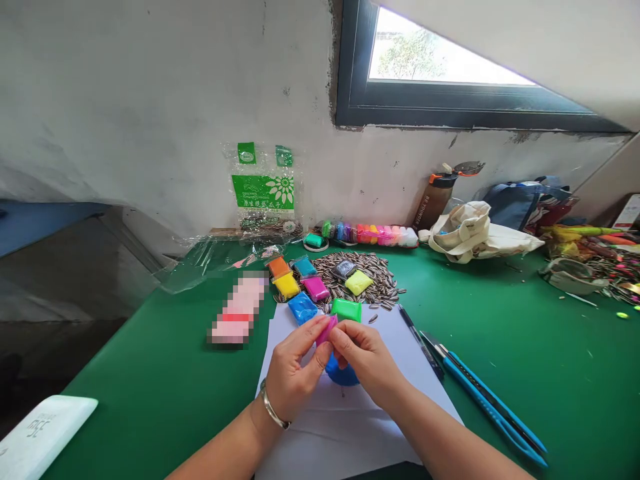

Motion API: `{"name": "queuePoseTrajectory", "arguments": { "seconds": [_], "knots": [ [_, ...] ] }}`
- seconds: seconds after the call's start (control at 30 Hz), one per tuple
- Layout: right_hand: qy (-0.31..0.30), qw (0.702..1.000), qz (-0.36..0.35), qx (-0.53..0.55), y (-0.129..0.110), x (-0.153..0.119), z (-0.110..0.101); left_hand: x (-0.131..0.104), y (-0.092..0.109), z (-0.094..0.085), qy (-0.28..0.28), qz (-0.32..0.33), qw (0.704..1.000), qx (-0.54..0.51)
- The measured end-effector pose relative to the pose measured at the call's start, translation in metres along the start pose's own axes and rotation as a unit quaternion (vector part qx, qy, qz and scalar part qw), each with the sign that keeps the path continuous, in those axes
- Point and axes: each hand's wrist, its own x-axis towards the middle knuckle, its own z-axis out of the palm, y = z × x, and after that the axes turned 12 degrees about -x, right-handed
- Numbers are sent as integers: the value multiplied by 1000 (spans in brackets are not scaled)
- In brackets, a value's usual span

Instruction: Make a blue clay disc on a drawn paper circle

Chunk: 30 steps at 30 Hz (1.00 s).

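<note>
My left hand [300,360] and my right hand [365,353] meet over the white paper [330,433], fingertips pinched on a small pink packet of modelling clay [326,331]. My fingers cover part of the packet. Beneath them a round blue piece [344,375] rests on the paper, partly hidden by my right hand. Just beyond my fingers are a green clay packet [346,309] and a blue clay packet [302,308]. Farther back, orange [279,267], yellow [287,285], teal [305,267], magenta [316,289] and lime [359,282] packets lie by the sunflower seeds [383,270].
Right of the paper lie a pen [419,339] and blue tweezers [493,400]. A clear seed bag [265,193] leans on the wall. A row of clay packets [375,235], a bottle [435,200] and a cloth bag [470,233] stand behind. A white device [45,433] sits front left.
</note>
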Motion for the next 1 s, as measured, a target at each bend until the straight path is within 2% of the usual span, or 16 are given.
{"name": "queuePoseTrajectory", "arguments": {
  "seconds": [0.27, 1.0],
  "knots": [
    [-22, 999, 5, 27, 2, 2, 0, 1, 2, 0, 15, 2, 1000, 18],
    [-4, 1000, 22, -4, 3, 5, -2, 1, -1, -1, -3, 34, 997, 64]
  ]
}}
